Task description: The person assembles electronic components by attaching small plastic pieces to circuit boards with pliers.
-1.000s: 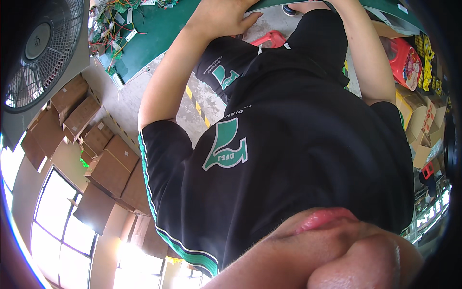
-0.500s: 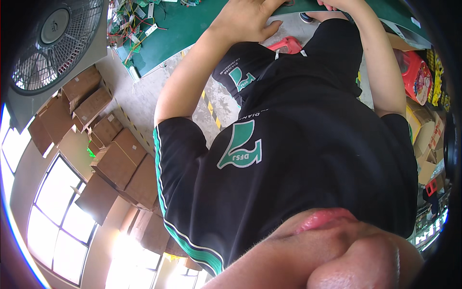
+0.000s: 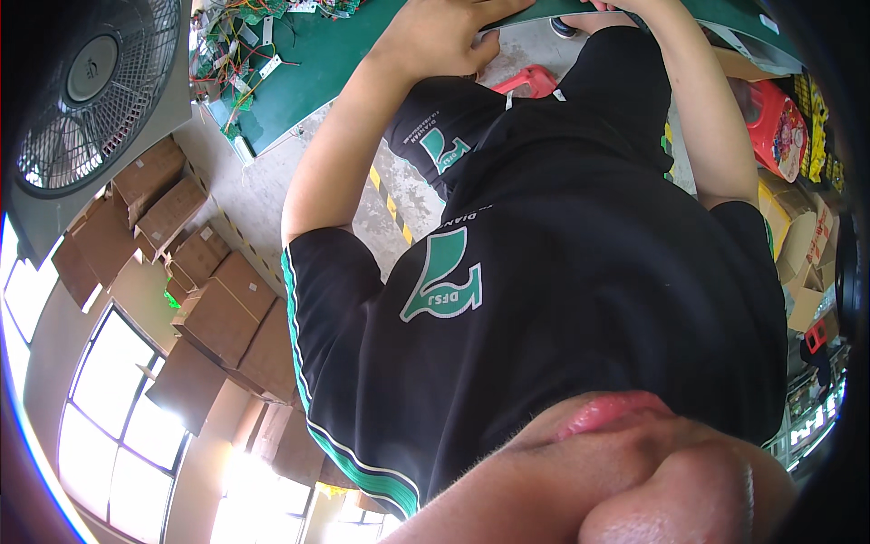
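My left hand [image 3: 435, 36] lies at the near edge of a green tabletop [image 3: 331, 54]. Its thumb stands apart from a stretched finger, with no object visible between them; the other fingers are partly cut off by the top of the picture. To the right, only the lower part of my right hand [image 3: 634, 4] shows over the table edge. Its fingertips look curled together, and whatever they may grip is out of sight. Left of my left hand, a tangle of small circuit boards with thin red and black wires [image 3: 249, 54] lies on the tabletop.
A large grey fan [image 3: 95, 86] stands at the left, with stacked cardboard boxes [image 3: 222, 304] beyond it. A red stool [image 3: 530, 82] is under the table. At the right are a red plastic container [image 3: 770, 131] and open cartons [image 3: 802, 254].
The whole view has shifted slightly, so table, boards and fan sit farther left. Both hands appear a little higher and more left, and less of my right hand's fingers shows.
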Demonstrator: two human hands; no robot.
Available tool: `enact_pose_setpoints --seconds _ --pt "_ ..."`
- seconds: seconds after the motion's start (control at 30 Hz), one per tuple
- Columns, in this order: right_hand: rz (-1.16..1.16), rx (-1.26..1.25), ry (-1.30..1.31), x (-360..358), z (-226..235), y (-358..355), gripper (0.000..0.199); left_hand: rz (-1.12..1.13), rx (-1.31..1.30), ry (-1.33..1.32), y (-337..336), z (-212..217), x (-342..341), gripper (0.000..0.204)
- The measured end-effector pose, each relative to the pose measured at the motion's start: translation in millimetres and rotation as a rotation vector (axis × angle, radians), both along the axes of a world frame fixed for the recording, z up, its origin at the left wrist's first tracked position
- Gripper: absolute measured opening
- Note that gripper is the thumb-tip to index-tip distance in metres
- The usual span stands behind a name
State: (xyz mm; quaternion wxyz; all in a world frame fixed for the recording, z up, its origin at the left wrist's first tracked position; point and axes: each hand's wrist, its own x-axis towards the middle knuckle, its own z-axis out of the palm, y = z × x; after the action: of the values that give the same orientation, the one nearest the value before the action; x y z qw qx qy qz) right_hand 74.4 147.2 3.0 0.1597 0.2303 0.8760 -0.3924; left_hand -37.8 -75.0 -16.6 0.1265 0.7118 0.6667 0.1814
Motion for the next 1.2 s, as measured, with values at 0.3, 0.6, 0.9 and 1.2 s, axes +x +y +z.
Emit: enact_pose_setpoints --seconds 0.3,0.6,0.9,1.2 --pt "0.021 0.016 -0.003 -13.1 -3.7 -10.7 0.045 -0.003 0.047 0.009 -10.7 -7.8 -10.1 0.063" --pt "-0.103 -0.38 0.183 20.0 -19.9 23.9 0.034 -0.082 0.065 0.022 3.9 -4.4 -13.0 0.062" --pt "-0.566 -0.32 0.479 39.7 -14.4 58.8 0.018 -0.05 0.27 0.239 1.6 -8.0 -5.4 0.047" --pt "-0.534 0.086 0.384 19.4 -11.1 86.3 0.015 0.027 0.243 0.14 -4.7 -29.0 -6.3 0.045"
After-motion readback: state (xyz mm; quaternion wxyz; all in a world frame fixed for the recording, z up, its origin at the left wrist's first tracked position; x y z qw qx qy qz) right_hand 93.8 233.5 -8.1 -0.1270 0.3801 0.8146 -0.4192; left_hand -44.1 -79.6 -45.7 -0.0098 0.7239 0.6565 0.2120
